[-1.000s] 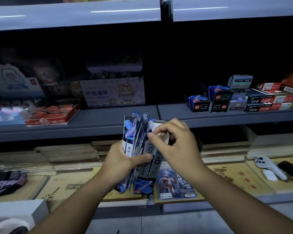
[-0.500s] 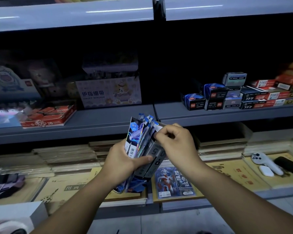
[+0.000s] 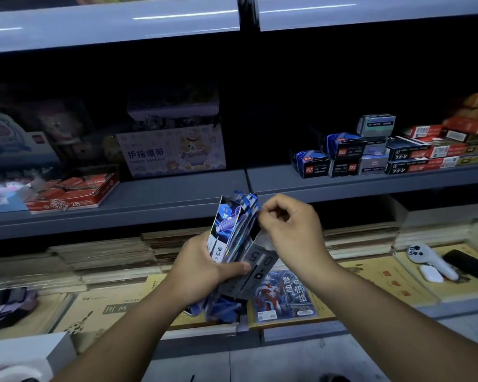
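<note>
In front of a dim shop shelf I hold a bundle of flat blue-and-silver pen packets (image 3: 233, 245) upright. My left hand (image 3: 202, 267) grips the bundle low down, with the thumb laid across a grey packet marked 0.5. My right hand (image 3: 289, 230) has its fingers curled at the bundle's upper right edge and pinches the top of the packets there. The bundle's lower end shows blue below my left hand.
The grey middle shelf (image 3: 177, 199) carries a red 2B box (image 3: 72, 193), a finger-bandage box (image 3: 171, 153) and small dark pen boxes (image 3: 370, 158). Below lie stacked yellow notebooks (image 3: 113, 310), a picture notebook (image 3: 284, 296) and a white controller (image 3: 428, 260).
Both hands and the bundle have drifted slightly down and right in view. My right hand keeps working at the packets' top edge; the front packet's picture now faces me.
</note>
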A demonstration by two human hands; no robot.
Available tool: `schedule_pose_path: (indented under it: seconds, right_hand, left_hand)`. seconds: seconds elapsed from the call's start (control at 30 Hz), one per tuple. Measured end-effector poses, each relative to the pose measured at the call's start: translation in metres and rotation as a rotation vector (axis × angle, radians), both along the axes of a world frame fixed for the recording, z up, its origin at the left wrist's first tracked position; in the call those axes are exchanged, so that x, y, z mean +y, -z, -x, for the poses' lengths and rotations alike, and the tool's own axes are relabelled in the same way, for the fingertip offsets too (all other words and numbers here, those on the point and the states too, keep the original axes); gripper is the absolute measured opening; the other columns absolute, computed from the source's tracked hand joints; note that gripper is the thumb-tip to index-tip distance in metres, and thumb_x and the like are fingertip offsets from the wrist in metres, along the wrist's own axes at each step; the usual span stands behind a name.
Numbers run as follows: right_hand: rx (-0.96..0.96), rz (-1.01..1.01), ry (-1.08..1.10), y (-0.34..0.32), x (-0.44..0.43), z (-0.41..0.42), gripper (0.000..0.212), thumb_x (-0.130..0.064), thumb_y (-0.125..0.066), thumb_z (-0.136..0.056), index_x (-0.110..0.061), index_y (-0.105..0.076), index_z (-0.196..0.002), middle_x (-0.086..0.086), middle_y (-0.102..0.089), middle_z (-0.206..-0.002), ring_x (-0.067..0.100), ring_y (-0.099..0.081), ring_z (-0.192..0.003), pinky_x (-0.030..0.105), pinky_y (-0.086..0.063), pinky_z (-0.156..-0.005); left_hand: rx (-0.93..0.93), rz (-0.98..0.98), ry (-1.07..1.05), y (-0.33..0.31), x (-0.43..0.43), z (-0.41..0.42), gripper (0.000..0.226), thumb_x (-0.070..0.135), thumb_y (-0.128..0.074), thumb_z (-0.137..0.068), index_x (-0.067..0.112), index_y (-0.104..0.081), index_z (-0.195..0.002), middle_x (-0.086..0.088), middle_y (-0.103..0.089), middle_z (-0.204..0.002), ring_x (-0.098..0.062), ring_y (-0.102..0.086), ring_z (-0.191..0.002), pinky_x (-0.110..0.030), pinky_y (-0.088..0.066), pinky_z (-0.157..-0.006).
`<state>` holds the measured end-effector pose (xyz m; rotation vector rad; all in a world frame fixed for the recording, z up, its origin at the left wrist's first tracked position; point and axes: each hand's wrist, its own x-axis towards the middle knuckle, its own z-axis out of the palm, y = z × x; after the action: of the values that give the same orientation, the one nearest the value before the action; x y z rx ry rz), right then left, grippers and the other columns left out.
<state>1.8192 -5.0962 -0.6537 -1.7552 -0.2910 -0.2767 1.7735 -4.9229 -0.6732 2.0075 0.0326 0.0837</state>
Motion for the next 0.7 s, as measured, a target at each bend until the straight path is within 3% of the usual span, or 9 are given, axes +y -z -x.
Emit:
schedule_pose_path:
  seconds: [0.1,0.2,0.37,0.5,0.6,0.7]
  right_hand:
    - [-0.035,-0.059,0.023,-0.004,0.000,0.000,0.015,-0.006,-0.066,-0.090,-0.007,-0.065,-0.075,0.016,-0.060,-0.078,0.026,-0.051,-0.067,0.038,-0.045,-0.063]
    - [-0.047,-0.121,0.047,-0.006,0.000,0.000,0.015,-0.008,-0.067,-0.091,-0.008,-0.066,-0.075,0.017,-0.062,-0.081,0.023,-0.053,-0.067,0.037,-0.046,-0.064]
    - [-0.068,-0.166,0.049,-0.007,0.002,0.002,0.014,-0.011,-0.069,-0.093,-0.008,-0.068,-0.079,0.019,-0.065,-0.085,0.038,-0.060,-0.081,0.040,-0.051,-0.068]
    - [-0.076,-0.205,0.078,-0.012,0.002,0.000,0.014,-0.012,-0.070,-0.092,-0.007,-0.070,-0.079,0.019,-0.067,-0.086,0.036,-0.062,-0.080,0.036,-0.052,-0.067]
    - [-0.051,-0.244,0.085,-0.014,0.003,0.001,0.014,-0.015,-0.072,-0.092,-0.010,-0.071,-0.079,0.020,-0.067,-0.082,0.029,-0.058,-0.067,0.033,-0.049,-0.064]
    - [-0.020,-0.324,0.135,-0.021,-0.001,-0.004,0.015,-0.019,-0.071,-0.093,-0.012,-0.069,-0.080,0.008,-0.057,-0.063,0.015,-0.046,-0.059,0.031,-0.039,-0.057]
  left_hand:
    - [0.008,0.061,0.052,-0.005,-0.007,0.001,0.035,0.007,-0.092,-0.073,0.013,-0.071,-0.101,0.001,-0.081,-0.091,-0.016,-0.078,-0.083,-0.028,-0.061,-0.075]
    - [0.003,0.086,0.079,-0.007,-0.009,0.001,0.034,0.007,-0.091,-0.074,0.011,-0.071,-0.101,0.001,-0.081,-0.089,-0.015,-0.078,-0.081,-0.022,-0.058,-0.069]
    - [-0.020,0.088,0.107,-0.010,-0.006,-0.001,0.032,0.010,-0.090,-0.076,0.012,-0.070,-0.099,0.001,-0.080,-0.088,-0.014,-0.077,-0.081,-0.023,-0.057,-0.071]
    - [-0.026,0.109,0.122,-0.012,-0.005,-0.003,0.037,0.011,-0.091,-0.075,0.012,-0.069,-0.106,0.000,-0.081,-0.095,-0.018,-0.078,-0.087,-0.031,-0.062,-0.079]
    - [-0.011,0.116,0.137,-0.012,-0.006,-0.005,0.038,0.012,-0.090,-0.076,0.012,-0.069,-0.107,0.000,-0.081,-0.096,-0.018,-0.078,-0.089,-0.034,-0.062,-0.082]
    - [0.035,0.112,0.172,-0.008,-0.003,-0.005,0.034,0.015,-0.088,-0.079,0.011,-0.070,-0.109,0.000,-0.081,-0.100,-0.019,-0.078,-0.092,-0.038,-0.062,-0.087]
